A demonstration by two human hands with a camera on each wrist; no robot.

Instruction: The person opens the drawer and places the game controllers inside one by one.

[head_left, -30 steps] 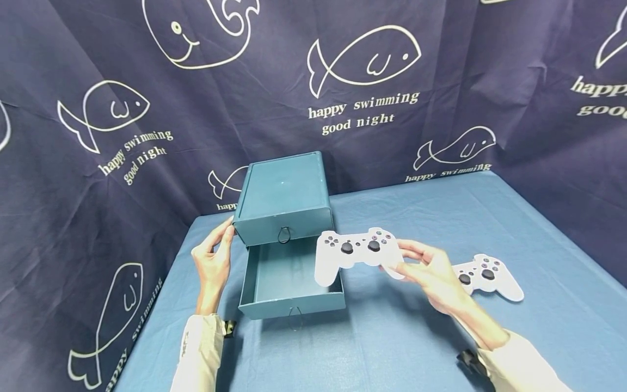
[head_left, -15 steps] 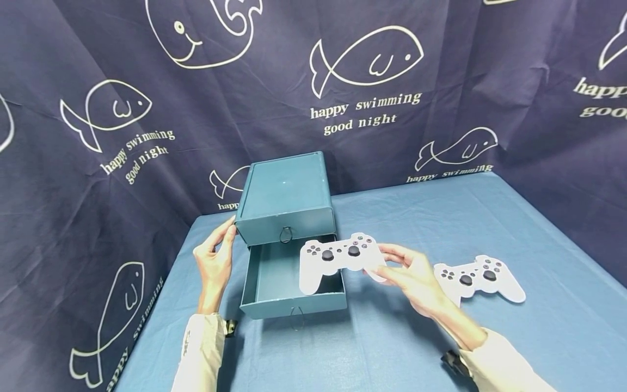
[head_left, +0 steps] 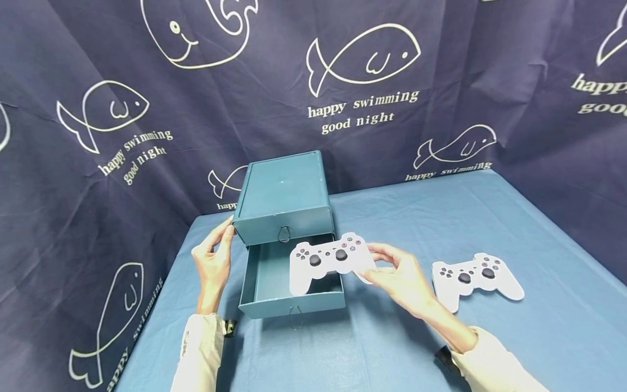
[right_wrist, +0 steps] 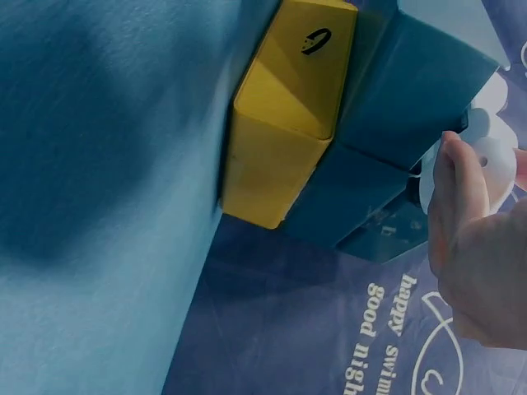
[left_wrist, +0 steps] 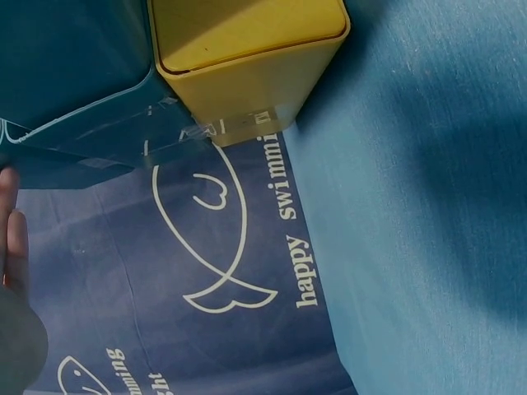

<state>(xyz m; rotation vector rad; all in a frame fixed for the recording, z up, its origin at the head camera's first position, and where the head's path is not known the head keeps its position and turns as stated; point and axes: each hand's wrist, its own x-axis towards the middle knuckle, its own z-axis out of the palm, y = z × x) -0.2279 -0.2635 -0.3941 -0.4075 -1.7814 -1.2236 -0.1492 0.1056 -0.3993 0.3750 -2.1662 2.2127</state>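
Note:
A teal cabinet (head_left: 286, 188) with two drawers stands in the head view's middle. Its lower drawer (head_left: 268, 272) is pulled out towards me. My right hand (head_left: 399, 280) pinches the right grip of a white game controller (head_left: 327, 260), which overlaps the lower drawer's right half, buttons facing me. In the right wrist view the white controller (right_wrist: 498, 169) shows partly behind the fingers. My left hand (head_left: 214, 261) rests its fingertips and thumb at the cabinet's left front edge, beside the upper drawer (head_left: 303, 224).
Another white game controller (head_left: 475, 280) lies on the blue cloth (head_left: 401, 354) to the right. Both wrist views show a yellow box (right_wrist: 280, 132) between cloth and cabinet. A navy fish-print curtain (head_left: 274, 109) rises behind and at both sides.
My right hand has carried the controller left and slightly down over the lower drawer, uncovering the other controller on the cloth. The left hand keeps its place at the cabinet.

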